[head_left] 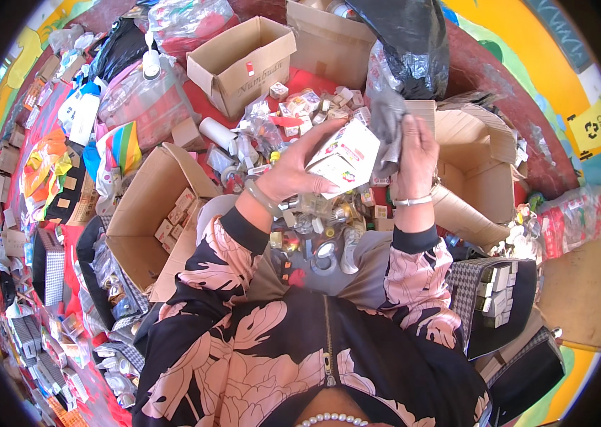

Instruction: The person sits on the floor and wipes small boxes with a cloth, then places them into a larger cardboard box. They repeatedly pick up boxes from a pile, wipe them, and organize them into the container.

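My left hand is closed around a white carton with red and coloured print, thumb along its lower edge and fingers behind its far side. Just right of it, my right hand grips a crumpled grey cloth, which hangs close beside the carton; whether the two touch I cannot tell. Beyond my hands lies a heap of small white boxes and plastic bits. Below them, between my knees, sit several small loose parts, among them a round white ring-like piece.
An open cardboard box holding small cartons stands on the left. Another open box is ahead, beside a black plastic bag. To the right are an open carton and a checkered bin with stacked small boxes. Bagged items crowd the far left.
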A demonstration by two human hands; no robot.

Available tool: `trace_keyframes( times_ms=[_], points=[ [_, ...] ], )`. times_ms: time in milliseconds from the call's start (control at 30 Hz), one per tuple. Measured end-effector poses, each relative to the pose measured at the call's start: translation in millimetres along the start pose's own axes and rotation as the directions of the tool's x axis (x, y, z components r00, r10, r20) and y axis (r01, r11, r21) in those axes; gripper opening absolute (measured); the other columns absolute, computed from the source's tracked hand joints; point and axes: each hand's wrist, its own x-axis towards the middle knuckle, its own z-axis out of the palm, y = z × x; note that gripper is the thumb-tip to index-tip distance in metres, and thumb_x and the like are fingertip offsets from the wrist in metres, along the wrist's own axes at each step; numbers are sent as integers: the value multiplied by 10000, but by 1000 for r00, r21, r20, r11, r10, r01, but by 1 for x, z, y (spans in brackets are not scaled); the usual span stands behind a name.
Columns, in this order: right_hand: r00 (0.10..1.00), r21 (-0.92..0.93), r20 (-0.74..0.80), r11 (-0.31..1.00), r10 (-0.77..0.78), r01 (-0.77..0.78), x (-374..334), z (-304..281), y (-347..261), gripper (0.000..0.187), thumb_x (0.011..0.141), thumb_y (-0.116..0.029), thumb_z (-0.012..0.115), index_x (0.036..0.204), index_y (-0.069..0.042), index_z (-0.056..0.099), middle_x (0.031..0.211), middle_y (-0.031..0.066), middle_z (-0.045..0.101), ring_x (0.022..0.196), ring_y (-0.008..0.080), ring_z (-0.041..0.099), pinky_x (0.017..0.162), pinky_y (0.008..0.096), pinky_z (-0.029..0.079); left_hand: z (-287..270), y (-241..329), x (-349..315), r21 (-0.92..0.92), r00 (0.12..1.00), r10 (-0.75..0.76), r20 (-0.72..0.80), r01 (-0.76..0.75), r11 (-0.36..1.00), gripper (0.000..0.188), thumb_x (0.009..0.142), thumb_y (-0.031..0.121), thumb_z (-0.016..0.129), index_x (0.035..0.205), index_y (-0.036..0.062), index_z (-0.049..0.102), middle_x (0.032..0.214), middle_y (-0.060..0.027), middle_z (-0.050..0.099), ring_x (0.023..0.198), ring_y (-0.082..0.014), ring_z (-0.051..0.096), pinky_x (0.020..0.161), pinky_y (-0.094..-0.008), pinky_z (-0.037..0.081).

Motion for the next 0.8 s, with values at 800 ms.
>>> trace_keyframes(
  times_ms=[800],
  points=[
    [911,-176,211,930,355,-321,-6,17,61,261,924,-180,525,1048,36,602,944,65,637,836,119,587,738,249,477,-192,108,-302,161,382,-27,-924,450,879,589,742,121,705,1252,-26,450,1088,-68,590,975,-139,563,843,-271,433]
  ],
)
